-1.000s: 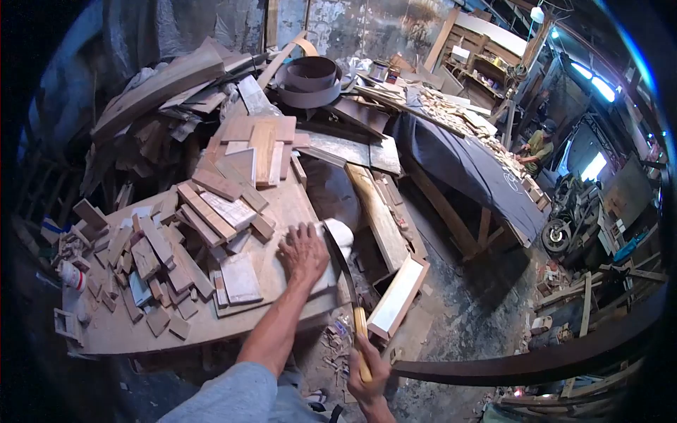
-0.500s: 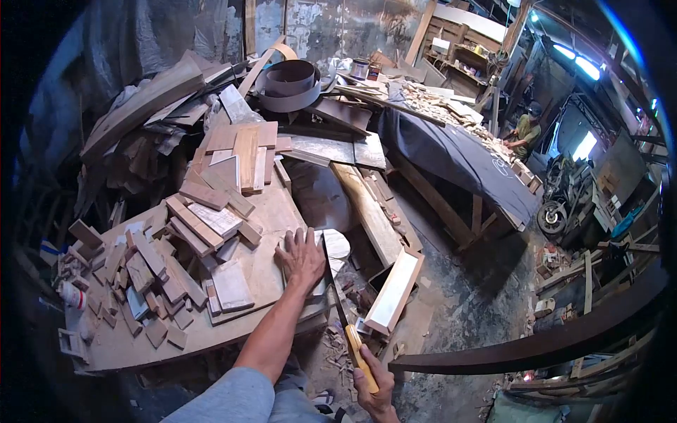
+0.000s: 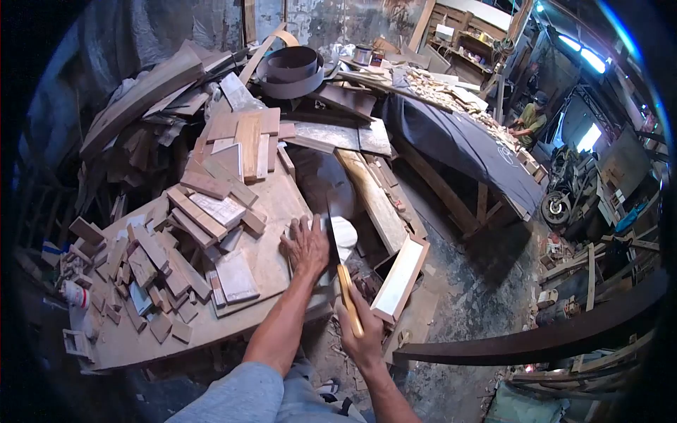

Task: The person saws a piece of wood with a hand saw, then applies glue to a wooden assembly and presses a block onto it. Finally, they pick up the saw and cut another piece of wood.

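My right hand point(image 3: 361, 331) is wrapped around the yellow wooden handle of a handsaw point(image 3: 345, 289), its thin dark blade pointing away from me. Along the right edge of the workbench point(image 3: 271, 204), my left hand point(image 3: 309, 248) lies palm down with fingers spread, over a pale board that it mostly covers. The blade runs close by the left hand's fingers. Just to the right of the blade shows the pale, rounded end of a wooden piece point(image 3: 344, 234). In this view the blade overlaps the edge of that piece.
Several short wood offcuts point(image 3: 151, 264) are heaped on the bench's left, with a stack of boards point(image 3: 247, 144) behind. A coiled dark band point(image 3: 290, 70) sits at the back. A long box-like wooden piece point(image 3: 400, 278) leans at right. Farther off, a person point(image 3: 530, 121) works beside a covered table point(image 3: 451, 148).
My right hand has pushed forward and up with the saw, so the handle is now nearer the bench edge. My left hand stays in place on the board.
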